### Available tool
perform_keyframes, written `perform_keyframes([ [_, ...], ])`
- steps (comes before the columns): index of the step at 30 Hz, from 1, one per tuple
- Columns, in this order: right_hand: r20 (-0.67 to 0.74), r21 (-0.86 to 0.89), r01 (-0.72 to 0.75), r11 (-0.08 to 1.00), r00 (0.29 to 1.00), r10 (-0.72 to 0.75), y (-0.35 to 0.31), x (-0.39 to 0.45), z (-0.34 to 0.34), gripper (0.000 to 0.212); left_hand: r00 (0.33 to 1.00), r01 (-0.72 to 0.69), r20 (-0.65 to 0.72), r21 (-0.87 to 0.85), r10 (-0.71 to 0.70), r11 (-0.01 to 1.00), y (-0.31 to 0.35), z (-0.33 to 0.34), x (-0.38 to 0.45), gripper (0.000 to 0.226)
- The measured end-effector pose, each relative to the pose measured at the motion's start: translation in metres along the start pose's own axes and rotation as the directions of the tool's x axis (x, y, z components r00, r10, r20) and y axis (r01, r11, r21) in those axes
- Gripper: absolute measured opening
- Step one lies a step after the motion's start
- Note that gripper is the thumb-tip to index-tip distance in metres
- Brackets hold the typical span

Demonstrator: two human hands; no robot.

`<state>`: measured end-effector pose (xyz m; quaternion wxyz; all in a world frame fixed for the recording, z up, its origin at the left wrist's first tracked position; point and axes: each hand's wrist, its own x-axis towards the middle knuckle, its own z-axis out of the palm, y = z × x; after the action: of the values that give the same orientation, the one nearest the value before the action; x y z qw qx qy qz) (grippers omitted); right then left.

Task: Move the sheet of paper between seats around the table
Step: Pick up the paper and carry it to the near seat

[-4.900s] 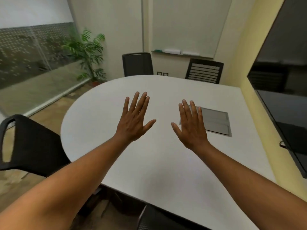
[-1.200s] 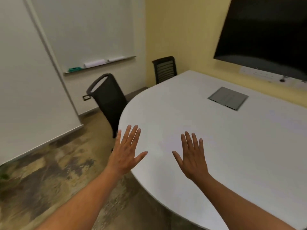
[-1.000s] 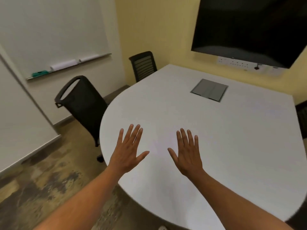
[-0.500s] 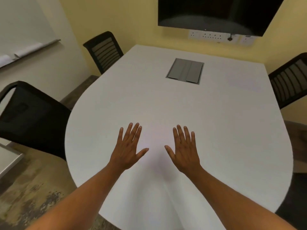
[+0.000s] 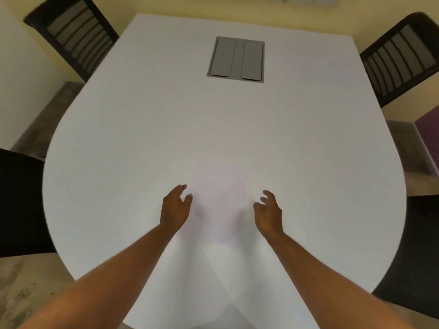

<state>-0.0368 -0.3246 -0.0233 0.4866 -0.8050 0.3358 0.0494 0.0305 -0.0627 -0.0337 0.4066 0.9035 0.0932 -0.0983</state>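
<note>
A white sheet of paper (image 5: 219,200) lies flat on the white table (image 5: 142,129), near its front edge; its faint outline barely stands out from the tabletop. My left hand (image 5: 175,205) is at the sheet's left edge with curled fingers, thumb close to the paper. My right hand (image 5: 268,211) is at the sheet's right edge, fingers also curled and apart. Whether either hand touches the paper is unclear. Both hands hold nothing.
A grey cable hatch (image 5: 236,59) is set into the table's far middle. Black chairs stand at the far left (image 5: 71,34), far right (image 5: 401,58), near left (image 5: 21,203) and near right (image 5: 418,255). A yellow wall runs behind the table.
My view has swung round to the table's end and tilted down. My hands went from flat and spread above the table to curled at the two sides of the sheet.
</note>
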Motion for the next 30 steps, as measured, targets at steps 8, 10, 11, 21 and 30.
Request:
perform_keyframes([
  [8, 0.092, 0.273, -0.351, 0.895, 0.936, 0.339, 0.003, 0.011, 0.045, 0.047, 0.963, 0.177, 0.212, -0.021, -0.168, 0.984, -0.017, 0.001, 0.026, 0.047],
  [10, 0.08, 0.328, -0.395, 0.858, 0.917, 0.391, 0.001, 0.015, 0.052, 0.046, 0.956, 0.206, 0.223, -0.036, -0.193, 0.978, -0.021, 0.001, 0.029, 0.046],
  [11, 0.07, 0.343, -0.405, 0.847, 0.911, 0.407, 0.0, 0.018, 0.054, 0.044, 0.954, 0.218, 0.224, -0.051, -0.202, 0.975, -0.023, 0.001, 0.029, 0.046],
  [21, -0.006, 0.413, -0.435, 0.8, 0.877, 0.48, -0.006, 0.04, 0.07, 0.032, 0.948, 0.272, 0.209, -0.144, -0.239, 0.951, -0.03, 0.0, 0.036, 0.041],
  [30, 0.009, 0.436, -0.42, 0.796, 0.886, 0.463, -0.007, 0.041, 0.077, 0.037, 0.953, 0.269, 0.187, -0.151, -0.24, 0.951, -0.034, 0.002, 0.039, 0.039],
])
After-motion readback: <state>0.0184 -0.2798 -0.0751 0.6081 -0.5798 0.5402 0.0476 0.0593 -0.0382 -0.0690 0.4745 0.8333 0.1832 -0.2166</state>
